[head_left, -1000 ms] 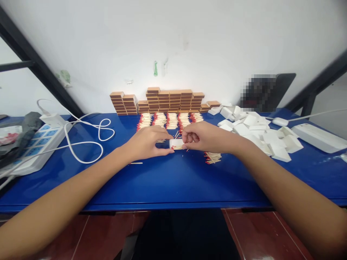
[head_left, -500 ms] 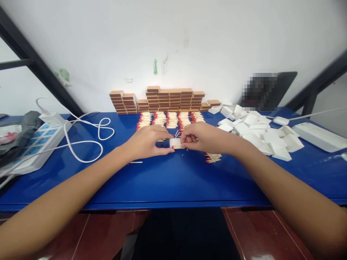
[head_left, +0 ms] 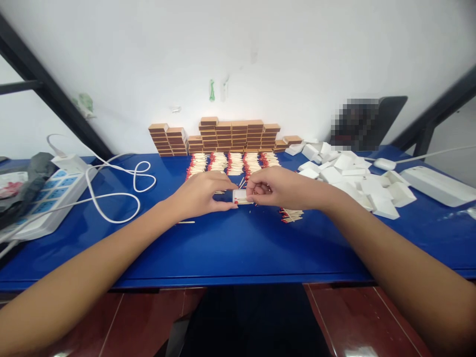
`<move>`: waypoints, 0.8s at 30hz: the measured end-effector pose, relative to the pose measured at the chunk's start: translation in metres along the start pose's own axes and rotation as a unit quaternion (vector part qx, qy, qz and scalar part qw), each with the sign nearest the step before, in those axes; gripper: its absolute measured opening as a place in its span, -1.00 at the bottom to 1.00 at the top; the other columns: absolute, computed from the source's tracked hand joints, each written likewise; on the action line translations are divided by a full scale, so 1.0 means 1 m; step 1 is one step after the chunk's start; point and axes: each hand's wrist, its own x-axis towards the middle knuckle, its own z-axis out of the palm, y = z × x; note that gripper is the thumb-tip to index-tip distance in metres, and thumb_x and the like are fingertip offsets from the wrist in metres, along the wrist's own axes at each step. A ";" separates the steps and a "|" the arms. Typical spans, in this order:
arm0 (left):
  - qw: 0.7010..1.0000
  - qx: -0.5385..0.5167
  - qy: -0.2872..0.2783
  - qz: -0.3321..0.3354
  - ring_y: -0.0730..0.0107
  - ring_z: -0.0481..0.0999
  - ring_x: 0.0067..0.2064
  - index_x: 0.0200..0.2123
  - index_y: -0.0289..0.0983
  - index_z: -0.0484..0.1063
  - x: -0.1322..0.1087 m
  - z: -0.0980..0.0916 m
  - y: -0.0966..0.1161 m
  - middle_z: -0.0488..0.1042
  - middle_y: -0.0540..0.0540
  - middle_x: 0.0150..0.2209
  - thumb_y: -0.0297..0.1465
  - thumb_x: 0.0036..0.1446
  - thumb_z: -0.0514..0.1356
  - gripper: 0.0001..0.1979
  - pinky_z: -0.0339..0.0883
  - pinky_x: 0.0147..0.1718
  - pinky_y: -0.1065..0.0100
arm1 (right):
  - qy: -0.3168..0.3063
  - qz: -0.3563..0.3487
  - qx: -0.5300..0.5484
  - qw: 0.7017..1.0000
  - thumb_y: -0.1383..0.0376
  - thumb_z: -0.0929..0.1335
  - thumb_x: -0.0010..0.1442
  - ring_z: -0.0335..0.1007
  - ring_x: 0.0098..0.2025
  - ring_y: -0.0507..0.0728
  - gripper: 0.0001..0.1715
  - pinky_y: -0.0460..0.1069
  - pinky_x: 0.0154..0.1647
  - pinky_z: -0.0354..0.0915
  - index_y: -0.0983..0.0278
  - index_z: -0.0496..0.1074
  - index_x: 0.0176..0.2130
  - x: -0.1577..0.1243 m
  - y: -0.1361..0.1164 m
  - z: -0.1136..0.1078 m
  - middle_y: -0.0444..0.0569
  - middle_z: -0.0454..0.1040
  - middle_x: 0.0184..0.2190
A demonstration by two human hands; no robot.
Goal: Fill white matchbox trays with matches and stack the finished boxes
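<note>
A small white matchbox tray (head_left: 239,193) lies on the blue table between my hands, with a few red-tipped matches (head_left: 242,201) along its near side. My left hand (head_left: 206,193) grips the tray's left end between thumb and fingers. Over the tray's right part, my right hand (head_left: 269,187) is closed in a pinch on matches at the near side; its fingers hide that end. Behind my hands stand rows of piled matches (head_left: 235,163), partly covered by the fingers. A smaller match pile (head_left: 292,215) lies just right of my right hand.
Stacked brown matchboxes (head_left: 232,136) line the wall. Many loose white trays (head_left: 357,176) are heaped at the right, near a white device (head_left: 437,186) and a dark tablet-like object (head_left: 390,121). At the left lie a power strip (head_left: 55,193) and a looped white cable (head_left: 111,218).
My right fingers have pressed slightly lower over the tray, and the matches now lie nearer its inside. The left hand keeps its hold. The whole view has shifted a little.
</note>
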 end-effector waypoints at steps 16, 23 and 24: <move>1.000 0.014 -0.001 0.006 0.17 0.68 -0.05 0.02 -0.23 0.65 0.000 -0.003 0.005 0.70 -0.17 -0.06 -0.18 0.33 0.37 -0.69 0.50 -0.03 0.24 | 0.001 -0.024 -0.107 0.994 0.38 0.38 0.14 0.26 -0.45 0.05 -0.90 0.01 -0.38 0.05 0.24 0.51 -0.40 0.000 -0.006 -0.001 -0.14 0.45 -0.49; 1.000 0.011 0.001 0.004 0.17 0.69 -0.07 0.00 -0.24 0.65 0.000 -0.002 0.005 0.71 -0.16 -0.08 -0.19 0.32 0.38 -0.70 0.51 -0.05 0.24 | 0.031 -0.004 -0.118 0.993 0.37 0.40 0.16 0.31 -0.40 0.08 -0.91 0.02 -0.35 0.06 0.23 0.52 -0.39 0.001 -0.006 -0.001 -0.09 0.53 -0.43; 1.000 0.010 0.000 0.004 0.17 0.69 -0.07 0.00 -0.24 0.65 0.000 -0.002 0.005 0.71 -0.16 -0.08 -0.19 0.33 0.38 -0.70 0.51 -0.05 0.24 | 0.031 0.000 -0.119 0.992 0.37 0.40 0.16 0.31 -0.40 0.08 -0.90 0.03 -0.35 0.07 0.23 0.51 -0.40 0.000 -0.007 -0.001 -0.09 0.53 -0.43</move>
